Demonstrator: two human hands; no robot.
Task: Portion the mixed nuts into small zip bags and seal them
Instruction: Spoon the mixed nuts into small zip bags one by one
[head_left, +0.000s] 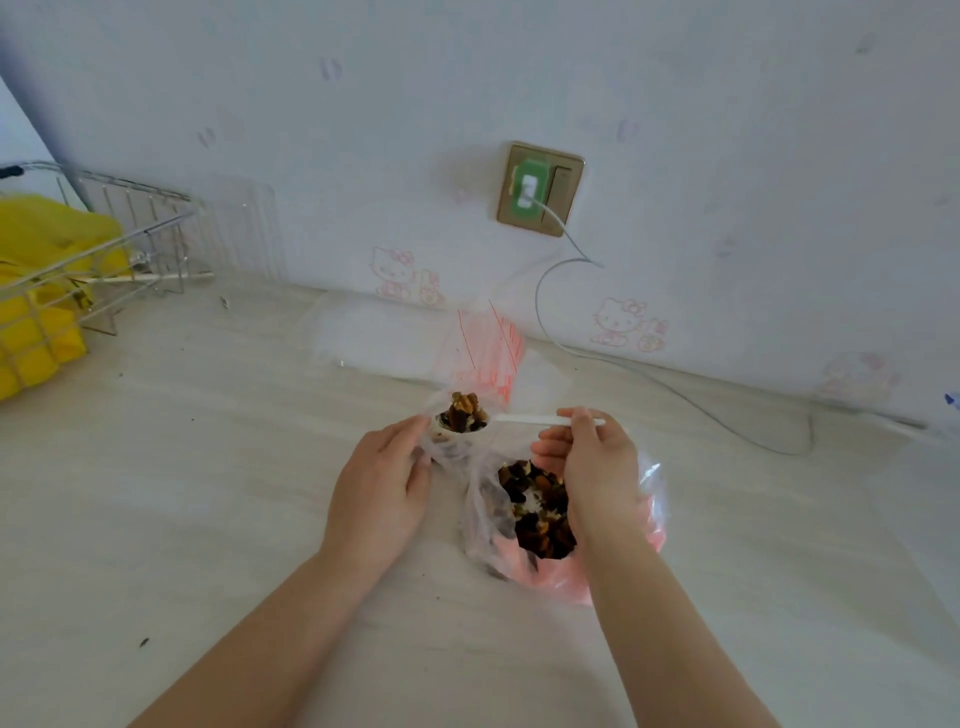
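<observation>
The left hand (382, 499) is gripping a small zip bag (441, 441) with its fingers curled round the bag's side, while the right hand (592, 467) is pinching the handle of a white spoon (524, 419) whose nut-heaped bowl is sitting at the bag's mouth. The big bag of mixed nuts (535, 512) is lying open on the pale worktop (208, 467) just at four o'clock from the small bag, under the right hand. A stack of empty red-striped zip bags (488, 348) is lying at twelve o'clock, near the wall.
</observation>
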